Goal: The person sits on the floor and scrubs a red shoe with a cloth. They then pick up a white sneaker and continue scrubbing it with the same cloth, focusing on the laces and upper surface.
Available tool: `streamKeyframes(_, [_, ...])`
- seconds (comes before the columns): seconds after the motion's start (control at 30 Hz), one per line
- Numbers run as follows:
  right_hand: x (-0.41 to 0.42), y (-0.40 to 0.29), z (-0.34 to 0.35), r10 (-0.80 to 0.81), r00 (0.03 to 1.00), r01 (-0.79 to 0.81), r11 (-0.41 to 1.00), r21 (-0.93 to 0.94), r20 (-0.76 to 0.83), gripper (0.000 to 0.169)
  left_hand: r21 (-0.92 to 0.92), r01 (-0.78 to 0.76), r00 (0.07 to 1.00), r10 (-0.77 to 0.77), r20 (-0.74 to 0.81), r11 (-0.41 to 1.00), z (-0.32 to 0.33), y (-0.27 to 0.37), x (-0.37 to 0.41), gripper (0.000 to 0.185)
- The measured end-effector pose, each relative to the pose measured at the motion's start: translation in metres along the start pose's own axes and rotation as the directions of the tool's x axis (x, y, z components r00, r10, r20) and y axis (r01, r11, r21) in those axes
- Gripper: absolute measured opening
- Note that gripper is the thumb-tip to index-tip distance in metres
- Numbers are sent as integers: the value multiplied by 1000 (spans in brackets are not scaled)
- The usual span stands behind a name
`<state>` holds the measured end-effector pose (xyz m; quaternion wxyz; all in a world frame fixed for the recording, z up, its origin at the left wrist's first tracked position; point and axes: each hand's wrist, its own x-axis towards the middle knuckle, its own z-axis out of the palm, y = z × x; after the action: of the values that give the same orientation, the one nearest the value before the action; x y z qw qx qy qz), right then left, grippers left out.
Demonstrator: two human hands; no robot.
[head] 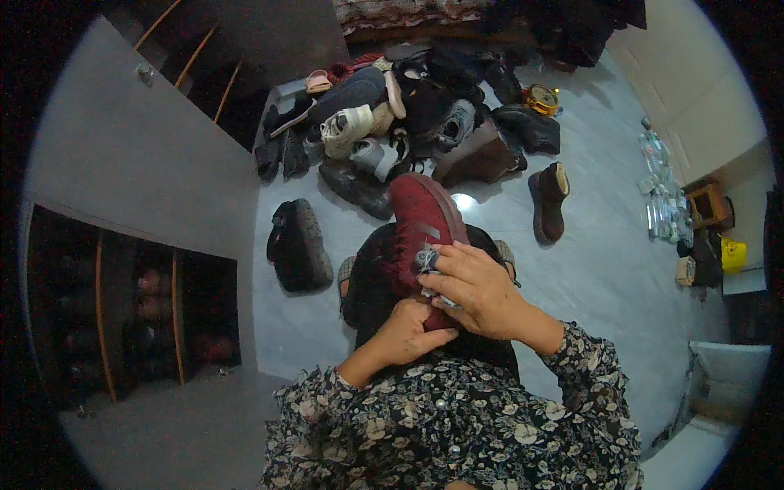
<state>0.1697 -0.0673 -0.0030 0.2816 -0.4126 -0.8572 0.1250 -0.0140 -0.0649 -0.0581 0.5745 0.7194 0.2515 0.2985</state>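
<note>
A dark red shoe (425,214) with a thick matching sole lies over my lap, its toe pointing away from me. My left hand (407,334) grips it at the near end, thumb across the heel. In my right hand (481,288) is a crumpled grey-white wipe or cloth (425,260), pressed against the shoe's side; the fingers hide much of it. Dark fuzzy trim or laces run along the shoe's left side, too blurred to tell which.
A heap of mixed shoes (422,116) covers the floor ahead. Single dark shoes lie left (299,245) and right (549,202). An open shoe cabinet (141,153) stands at left. Plastic bottles (664,196) line the right wall, near a yellow container (733,254).
</note>
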Motion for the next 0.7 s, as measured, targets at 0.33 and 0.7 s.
streamKeyframes(0.33, [44,33,16,-44,999,46,995,-91,22,28,202,96,993,-109,54,975,1,-9,-8,27])
streamKeyframes(0.7, [46,47,15,58,990,-78,985,-152,-130,29,261,35,999,-38,6,965,5,2,-1,35])
